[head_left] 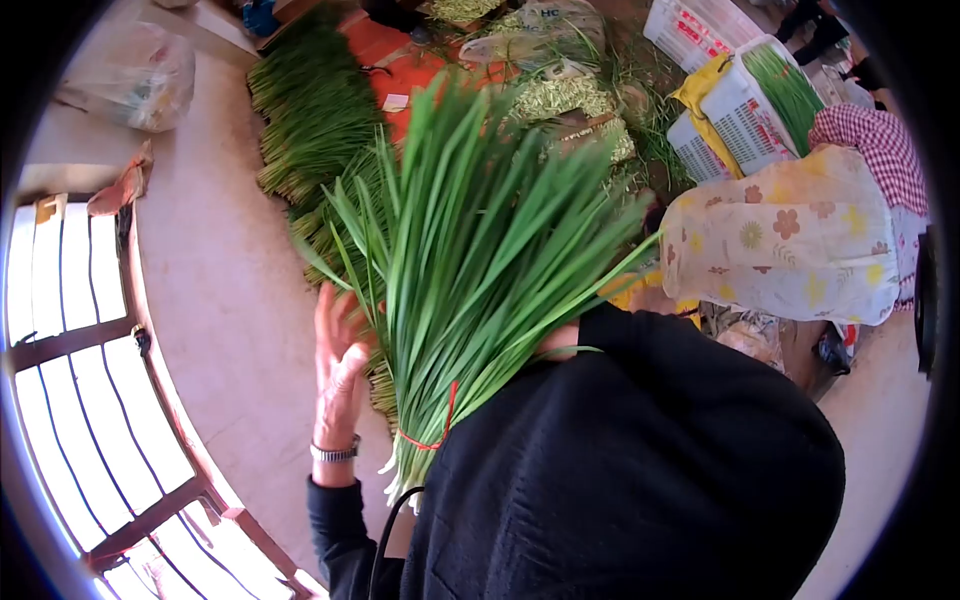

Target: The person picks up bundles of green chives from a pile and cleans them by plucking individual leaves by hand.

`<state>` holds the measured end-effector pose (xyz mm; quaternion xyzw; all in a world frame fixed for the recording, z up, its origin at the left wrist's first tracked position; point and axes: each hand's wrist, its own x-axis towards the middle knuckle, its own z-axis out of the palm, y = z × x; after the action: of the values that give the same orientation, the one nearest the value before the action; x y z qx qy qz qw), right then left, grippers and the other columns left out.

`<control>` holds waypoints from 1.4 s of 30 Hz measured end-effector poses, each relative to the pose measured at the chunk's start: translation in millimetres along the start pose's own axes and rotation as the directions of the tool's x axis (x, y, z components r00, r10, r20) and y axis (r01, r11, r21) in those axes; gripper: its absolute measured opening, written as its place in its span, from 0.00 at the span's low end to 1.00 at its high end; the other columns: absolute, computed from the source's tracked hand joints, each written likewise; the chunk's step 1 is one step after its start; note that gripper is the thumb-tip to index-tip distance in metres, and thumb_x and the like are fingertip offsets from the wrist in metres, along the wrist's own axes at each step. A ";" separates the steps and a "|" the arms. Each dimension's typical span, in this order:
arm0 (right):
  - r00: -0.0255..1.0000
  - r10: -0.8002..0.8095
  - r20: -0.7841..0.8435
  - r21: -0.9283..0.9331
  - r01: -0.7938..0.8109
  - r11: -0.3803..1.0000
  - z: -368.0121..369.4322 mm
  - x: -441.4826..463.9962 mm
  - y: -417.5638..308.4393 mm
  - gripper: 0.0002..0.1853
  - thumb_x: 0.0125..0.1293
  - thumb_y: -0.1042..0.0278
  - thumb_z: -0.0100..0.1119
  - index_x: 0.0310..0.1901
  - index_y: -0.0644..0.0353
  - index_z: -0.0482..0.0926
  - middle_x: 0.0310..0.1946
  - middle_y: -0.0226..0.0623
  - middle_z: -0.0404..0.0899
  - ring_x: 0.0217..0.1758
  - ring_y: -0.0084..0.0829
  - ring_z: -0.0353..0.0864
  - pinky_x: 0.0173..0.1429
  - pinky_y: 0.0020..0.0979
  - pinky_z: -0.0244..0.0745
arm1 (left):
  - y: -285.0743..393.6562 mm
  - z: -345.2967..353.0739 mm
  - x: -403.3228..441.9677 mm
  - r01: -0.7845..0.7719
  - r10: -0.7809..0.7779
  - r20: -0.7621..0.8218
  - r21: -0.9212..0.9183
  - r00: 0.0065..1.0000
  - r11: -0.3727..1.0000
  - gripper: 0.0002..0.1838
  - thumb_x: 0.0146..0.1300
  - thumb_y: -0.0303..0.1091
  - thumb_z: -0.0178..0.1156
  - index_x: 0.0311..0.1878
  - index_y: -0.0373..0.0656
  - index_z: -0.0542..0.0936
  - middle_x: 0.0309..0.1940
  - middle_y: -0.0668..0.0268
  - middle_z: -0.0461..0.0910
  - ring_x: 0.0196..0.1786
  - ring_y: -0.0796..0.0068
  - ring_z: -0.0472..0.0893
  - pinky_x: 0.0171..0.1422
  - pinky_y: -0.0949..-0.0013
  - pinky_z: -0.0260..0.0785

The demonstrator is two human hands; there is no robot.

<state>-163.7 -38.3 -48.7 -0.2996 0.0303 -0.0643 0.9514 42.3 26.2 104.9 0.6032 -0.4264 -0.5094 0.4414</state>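
Note:
A large bunch of long green leafy stalks (pixel 470 260) stands in front of my chest, its leaves fanned upward. Around its pale lower end runs a red tie (pixel 445 425). My left hand (pixel 342 345), with a metal watch band at the wrist, is raised at the bunch's left side, fingers apart, by the outer leaves. Only a small part of my right hand (pixel 558 342) shows at the right side of the bunch; its fingers are hidden behind the leaves.
Piles of green stalks (pixel 315 110) lie beyond on the floor, beside an orange-red sheet (pixel 385 50). White crates (pixel 755 105) stand at the upper right. Nearby a person in a flowered cover (pixel 785 235) bends over. A barred window (pixel 85 400) is at left.

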 end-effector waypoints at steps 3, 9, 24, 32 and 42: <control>0.994 0.106 0.004 -0.264 -0.101 0.959 -3.4 -17.7 -4.5 0.21 0.72 0.49 0.48 0.55 0.56 0.74 0.48 0.35 0.79 0.51 0.32 0.79 0.60 0.37 0.73 | -74.1 -8.8 -22.6 0.187 -0.173 0.077 -0.254 0.982 0.949 0.44 0.66 0.64 0.50 0.74 0.43 0.56 0.72 0.63 0.60 0.72 0.63 0.61 0.75 0.59 0.54; 0.863 -0.208 -0.460 -0.276 0.084 0.957 -12.1 -18.1 -37.2 0.19 0.72 0.51 0.48 0.52 0.56 0.75 0.45 0.35 0.80 0.49 0.32 0.80 0.58 0.37 0.75 | -57.6 -7.7 -23.8 0.364 -0.358 0.072 -0.242 0.931 0.899 0.44 0.50 0.46 0.71 0.67 0.36 0.64 0.58 0.60 0.74 0.59 0.68 0.74 0.64 0.66 0.66; 0.233 -0.733 -0.639 -0.328 0.780 0.534 -102.9 -61.1 -175.5 0.11 0.69 0.64 0.56 0.49 0.58 0.79 0.34 0.30 0.80 0.37 0.27 0.79 0.49 0.27 0.76 | -94.7 -28.3 -42.2 0.363 -0.396 -0.011 -0.379 0.918 0.851 0.25 0.52 0.33 0.67 0.53 0.32 0.77 0.44 0.60 0.83 0.44 0.69 0.83 0.54 0.66 0.76; 0.579 -0.718 -0.386 -0.919 -0.171 0.356 -2.3 -76.7 -164.4 0.07 0.67 0.67 0.59 0.41 0.62 0.80 0.27 0.24 0.77 0.29 0.14 0.70 0.34 0.20 0.68 | -92.4 -14.9 -45.7 0.315 -0.365 -0.076 -0.364 0.928 0.876 0.28 0.52 0.35 0.67 0.55 0.31 0.75 0.45 0.59 0.82 0.45 0.68 0.82 0.54 0.67 0.75; 0.633 -0.644 -0.429 -0.882 -0.141 0.450 1.8 -80.5 -142.0 0.11 0.68 0.66 0.59 0.42 0.66 0.80 0.28 0.29 0.80 0.33 0.16 0.77 0.40 0.23 0.72 | -86.8 -8.8 -47.0 0.320 -0.371 -0.083 -0.357 0.925 0.878 0.28 0.50 0.35 0.68 0.55 0.31 0.75 0.45 0.59 0.82 0.45 0.68 0.82 0.54 0.66 0.75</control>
<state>-258.1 -141.3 35.8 -0.6789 0.3802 -0.3103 0.5462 51.1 93.7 33.0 0.6217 -0.1840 -0.5988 0.4701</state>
